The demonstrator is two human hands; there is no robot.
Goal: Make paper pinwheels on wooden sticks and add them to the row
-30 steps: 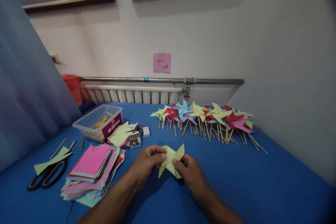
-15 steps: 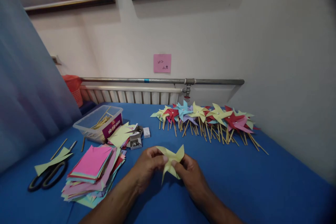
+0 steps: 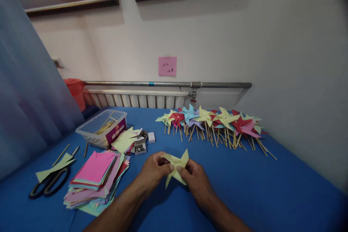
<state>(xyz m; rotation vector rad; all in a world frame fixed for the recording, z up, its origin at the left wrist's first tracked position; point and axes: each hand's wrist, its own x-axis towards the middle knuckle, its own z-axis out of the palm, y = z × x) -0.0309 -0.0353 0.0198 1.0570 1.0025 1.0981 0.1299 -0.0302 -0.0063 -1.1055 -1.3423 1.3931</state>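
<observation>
A pale yellow paper pinwheel (image 3: 178,161) with folded blades is held between my two hands, just above the blue tabletop. My left hand (image 3: 156,170) pinches its left side, the thumb lying near the middle. On the other side my right hand (image 3: 197,177) grips it, with that thumb also pressed close to the centre. The pinwheel has no stick that I can see. Fingers behind the paper are partly hidden.
Finished pinwheels on sticks (image 3: 225,117) lie in a row at the back right. To my left are stacked coloured paper squares (image 3: 95,166), scissors (image 3: 56,181), a clear plastic box (image 3: 94,125) of sticks and small open boxes of metal pins (image 3: 140,148). A radiator (image 3: 136,96) runs along the wall.
Both thumbs are slightly closer together at the pinwheel's centre, and the paper has shifted a little. The rest of the scene stays put.
</observation>
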